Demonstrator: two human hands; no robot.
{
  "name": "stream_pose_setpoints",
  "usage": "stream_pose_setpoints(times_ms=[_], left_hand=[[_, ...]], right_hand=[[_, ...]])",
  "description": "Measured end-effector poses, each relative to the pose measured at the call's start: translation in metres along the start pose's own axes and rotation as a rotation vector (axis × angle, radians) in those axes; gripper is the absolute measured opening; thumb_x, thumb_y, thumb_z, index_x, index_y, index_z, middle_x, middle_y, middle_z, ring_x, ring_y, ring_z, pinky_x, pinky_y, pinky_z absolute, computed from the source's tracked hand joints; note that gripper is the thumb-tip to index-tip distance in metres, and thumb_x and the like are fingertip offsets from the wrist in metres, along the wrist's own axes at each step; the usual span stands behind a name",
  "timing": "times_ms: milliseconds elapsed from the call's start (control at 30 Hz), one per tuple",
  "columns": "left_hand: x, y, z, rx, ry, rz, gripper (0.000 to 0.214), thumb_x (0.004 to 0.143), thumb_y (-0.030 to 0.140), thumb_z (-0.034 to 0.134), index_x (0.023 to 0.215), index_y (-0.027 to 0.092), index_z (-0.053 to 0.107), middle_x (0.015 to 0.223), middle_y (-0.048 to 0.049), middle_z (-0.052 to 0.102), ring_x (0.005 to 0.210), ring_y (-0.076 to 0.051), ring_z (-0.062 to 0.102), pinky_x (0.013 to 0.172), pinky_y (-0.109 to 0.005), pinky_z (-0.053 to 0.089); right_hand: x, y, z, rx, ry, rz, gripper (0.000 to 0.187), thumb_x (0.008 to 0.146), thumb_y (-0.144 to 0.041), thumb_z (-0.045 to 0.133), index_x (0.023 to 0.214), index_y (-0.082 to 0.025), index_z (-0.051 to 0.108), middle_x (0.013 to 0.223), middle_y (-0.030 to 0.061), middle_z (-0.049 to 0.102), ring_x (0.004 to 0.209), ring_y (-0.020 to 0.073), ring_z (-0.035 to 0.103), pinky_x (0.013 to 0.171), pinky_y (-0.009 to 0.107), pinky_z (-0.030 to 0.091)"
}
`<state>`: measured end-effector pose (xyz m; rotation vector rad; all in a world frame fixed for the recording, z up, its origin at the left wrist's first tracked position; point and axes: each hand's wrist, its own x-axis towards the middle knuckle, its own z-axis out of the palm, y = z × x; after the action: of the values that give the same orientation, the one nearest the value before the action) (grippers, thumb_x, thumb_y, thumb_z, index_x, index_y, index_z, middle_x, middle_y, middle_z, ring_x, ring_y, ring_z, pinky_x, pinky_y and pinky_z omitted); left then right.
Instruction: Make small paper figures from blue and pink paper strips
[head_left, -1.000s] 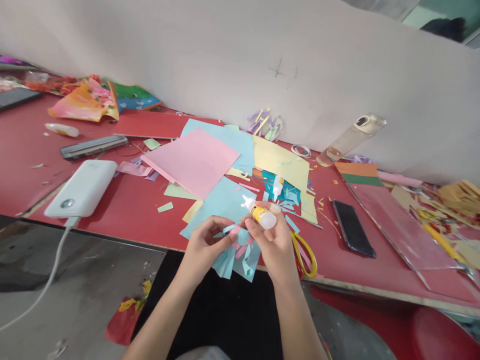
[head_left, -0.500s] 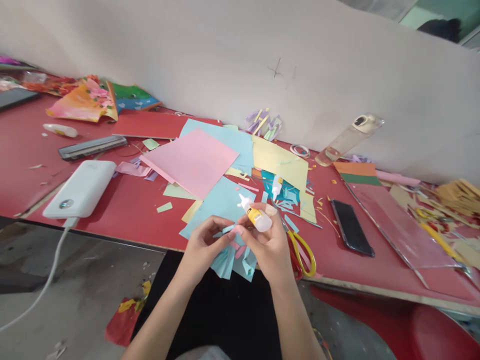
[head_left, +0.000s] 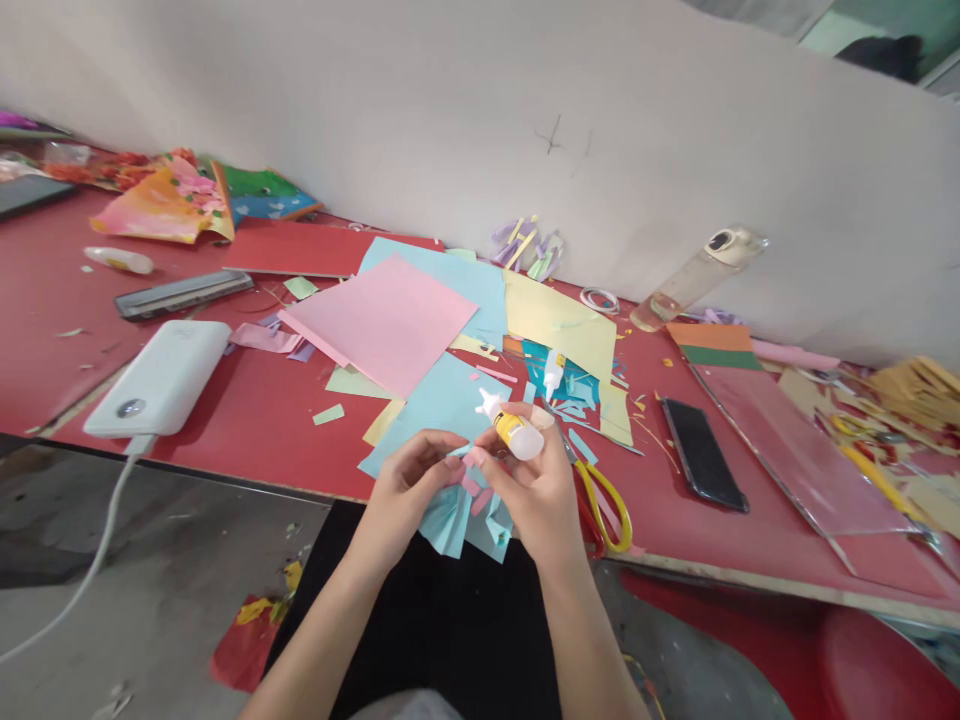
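Observation:
Between my two hands is a blue and pink paper piece (head_left: 448,522), its folded blue parts hanging down over my lap. My left hand (head_left: 409,487) pinches its upper left side, thumb against fingers. On the other side my right hand (head_left: 538,487) grips the top of the piece with thumb and fingertips. A small glue bottle (head_left: 517,432) with a yellow label is also held in my right hand, its white nozzle tilted up to the left. Beneath and beyond the hands lies a light blue paper sheet (head_left: 442,400). Yellow-handled scissors (head_left: 616,515) rest just right of my right hand.
A pink sheet (head_left: 382,325) and a yellow sheet (head_left: 562,320) lie farther back. At left is a white power bank (head_left: 161,380) with a cable hanging off the edge. A phone (head_left: 703,455) and a clear bottle (head_left: 697,280) are at right. A second glue bottle (head_left: 554,372) stands among scraps.
My left thumb and fingers have shifted slightly at the top of the paper piece, and more of its pink part shows. The glue bottle stays in my right hand.

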<state>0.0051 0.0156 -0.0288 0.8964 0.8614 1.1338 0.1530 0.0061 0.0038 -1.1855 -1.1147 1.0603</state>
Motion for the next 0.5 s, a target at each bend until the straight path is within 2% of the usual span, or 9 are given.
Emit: stream_pose_setpoints(times_ms=[200,333,500], left_hand=[[0.0018,-0.0017,-0.0037,0.014,-0.028,0.025,0.015,0.086,0.027,0.077,0.099,0.022,0.074,0.101,-0.0041,0.068,0.101,-0.020,0.064,0.082,-0.026,0.054],[0.0023,-0.0048,-0.0050,0.020,-0.030,0.036,0.016,0.085,0.026,0.078,0.100,0.023,0.074,0.103,-0.0043,0.067,0.104,-0.021,0.062,0.085,-0.027,0.053],[0.0020,-0.0033,-0.0065,0.029,-0.023,0.037,0.016,0.085,0.028,0.079,0.099,0.023,0.074,0.103,-0.0041,0.066,0.105,-0.021,0.061,0.088,-0.027,0.052]], right_hand=[[0.0000,-0.0005,0.0008,0.017,0.024,0.019,0.044,0.081,-0.025,0.081,0.118,-0.029,0.059,0.091,-0.0021,0.070,0.088,0.0175,0.071,0.081,0.032,0.062],[-0.0008,0.0015,-0.0008,0.032,0.041,0.024,0.046,0.080,-0.024,0.082,0.120,-0.029,0.059,0.101,-0.0004,0.069,0.088,0.0165,0.070,0.082,0.032,0.063],[-0.0006,0.0028,-0.0032,0.053,0.000,0.019,0.048,0.082,-0.022,0.081,0.124,-0.029,0.058,0.089,-0.0020,0.070,0.085,0.0175,0.070,0.070,0.028,0.063]])
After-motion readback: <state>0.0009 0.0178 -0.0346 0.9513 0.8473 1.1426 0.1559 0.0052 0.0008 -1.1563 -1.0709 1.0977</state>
